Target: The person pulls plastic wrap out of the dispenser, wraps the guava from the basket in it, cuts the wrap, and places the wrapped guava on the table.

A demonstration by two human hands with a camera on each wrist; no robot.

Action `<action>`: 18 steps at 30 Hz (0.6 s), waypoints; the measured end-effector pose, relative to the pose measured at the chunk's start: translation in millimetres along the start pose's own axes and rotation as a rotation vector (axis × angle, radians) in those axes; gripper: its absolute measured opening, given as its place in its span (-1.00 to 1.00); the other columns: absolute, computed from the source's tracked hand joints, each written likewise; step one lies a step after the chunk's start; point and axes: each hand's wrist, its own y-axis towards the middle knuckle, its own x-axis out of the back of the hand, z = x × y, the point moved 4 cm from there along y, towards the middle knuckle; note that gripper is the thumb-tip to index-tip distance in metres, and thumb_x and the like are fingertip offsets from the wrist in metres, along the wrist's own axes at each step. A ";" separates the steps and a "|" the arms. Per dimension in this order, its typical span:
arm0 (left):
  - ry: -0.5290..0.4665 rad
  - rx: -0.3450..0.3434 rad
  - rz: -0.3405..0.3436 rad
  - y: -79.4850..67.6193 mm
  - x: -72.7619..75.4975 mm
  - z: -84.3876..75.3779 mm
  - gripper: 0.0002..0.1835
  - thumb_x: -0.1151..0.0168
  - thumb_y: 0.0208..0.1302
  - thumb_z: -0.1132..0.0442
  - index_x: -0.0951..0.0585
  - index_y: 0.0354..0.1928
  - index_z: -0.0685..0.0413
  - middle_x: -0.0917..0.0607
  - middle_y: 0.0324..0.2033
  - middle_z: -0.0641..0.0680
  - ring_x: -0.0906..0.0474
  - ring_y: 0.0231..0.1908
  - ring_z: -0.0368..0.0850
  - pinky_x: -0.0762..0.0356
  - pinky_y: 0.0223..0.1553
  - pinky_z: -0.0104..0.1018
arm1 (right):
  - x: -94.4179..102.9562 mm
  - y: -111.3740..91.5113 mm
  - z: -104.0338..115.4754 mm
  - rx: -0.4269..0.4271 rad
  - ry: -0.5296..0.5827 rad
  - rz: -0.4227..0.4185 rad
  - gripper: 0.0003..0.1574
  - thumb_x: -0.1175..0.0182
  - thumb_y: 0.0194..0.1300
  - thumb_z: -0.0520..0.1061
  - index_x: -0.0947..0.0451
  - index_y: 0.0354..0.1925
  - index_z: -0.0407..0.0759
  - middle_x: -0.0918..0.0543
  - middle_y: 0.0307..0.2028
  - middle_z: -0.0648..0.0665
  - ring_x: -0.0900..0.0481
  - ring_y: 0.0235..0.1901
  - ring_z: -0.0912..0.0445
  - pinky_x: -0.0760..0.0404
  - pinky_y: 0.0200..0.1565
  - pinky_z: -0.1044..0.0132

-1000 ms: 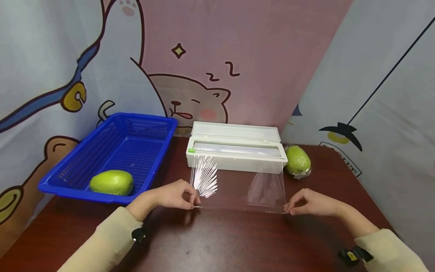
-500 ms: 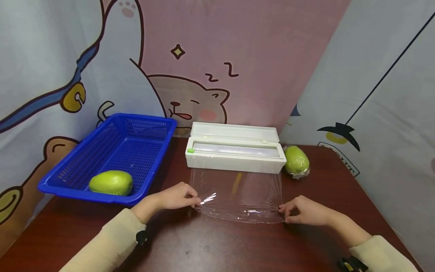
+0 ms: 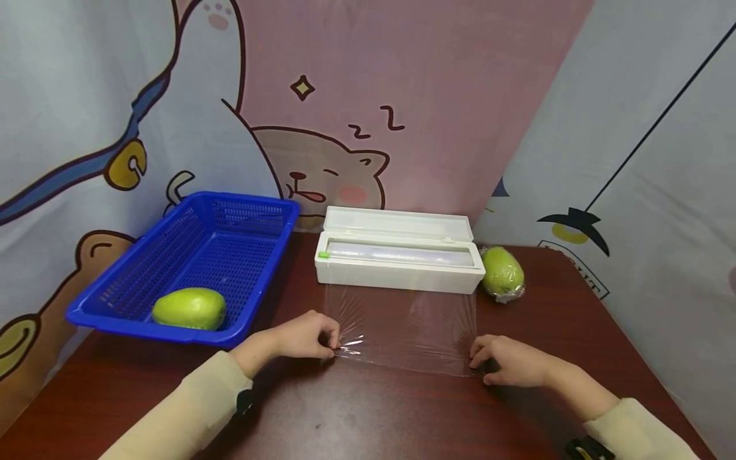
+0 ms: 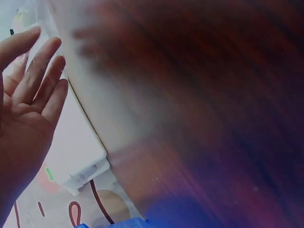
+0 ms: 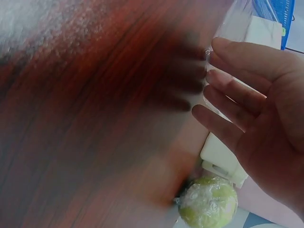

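A sheet of clear plastic wrap [image 3: 402, 332] stretches toward me from a white wrap dispenser [image 3: 399, 278] with its lid raised. At the sheet's near left corner my left hand [image 3: 305, 333] pinches the film between thumb and fingers. Fine creases run out from that grip. My right hand [image 3: 512, 361] is at the near right corner, holding the film with its fingertips, though the exact contact is hard to see. In the right wrist view, the film's edge passes by the fingertips of the right hand [image 5: 266, 99]. The left wrist view shows the left hand [image 4: 28, 104] beside the dispenser [image 4: 76, 137].
A blue basket [image 3: 259, 287] stands at left with a green fruit [image 3: 190, 308] in it. Right of the dispenser sits another green fruit [image 3: 502, 273], wrapped in film. The brown table [image 3: 368, 421] ends at a printed curtain [image 3: 448, 96] behind.
The film has come down from a raised, taut sheet to lie lower, near the table, drawn slightly toward me. My right hand has moved a little nearer and left; my left hand has barely shifted.
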 end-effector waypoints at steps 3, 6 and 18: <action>0.017 0.002 0.020 0.5 -2.7 0.8 -0.86 -0.35 -0.04 0.34 -0.60 -0.39 0.04 -0.70 -0.44 -0.09 -0.54 -0.35 -0.37 -0.50 -0.23 -0.47 | -0.7 0.4 -0.7 0.002 -0.009 -0.011 -0.76 -0.35 0.05 -0.11 -0.68 -0.22 -0.04 -0.50 -0.21 0.09 -0.48 -0.19 0.19 -0.55 -0.17 0.24; 0.026 -0.003 0.025 -0.7 -3.1 0.3 -0.81 -0.33 0.01 0.28 -0.63 -0.27 0.08 -0.71 -0.39 -0.06 -0.59 -0.29 -0.33 -0.53 -0.15 -0.42 | -0.1 -0.4 -3.3 -0.008 0.004 -0.001 -0.75 -0.34 0.06 -0.09 -0.68 -0.20 -0.03 -0.51 -0.24 0.13 -0.47 -0.21 0.25 -0.55 -0.19 0.26; 0.060 0.029 0.031 1.8 -3.9 1.0 -0.80 -0.17 0.23 0.08 -0.71 -0.32 -0.01 -0.70 -0.43 -0.19 -0.53 -0.39 -0.45 -0.52 -0.24 -0.49 | 10.8 -4.4 -2.9 -0.117 -0.089 -0.327 -0.36 -0.20 0.21 0.16 -0.47 0.14 -0.18 -0.50 0.12 -0.19 -0.46 0.12 -0.07 -0.50 0.05 -0.03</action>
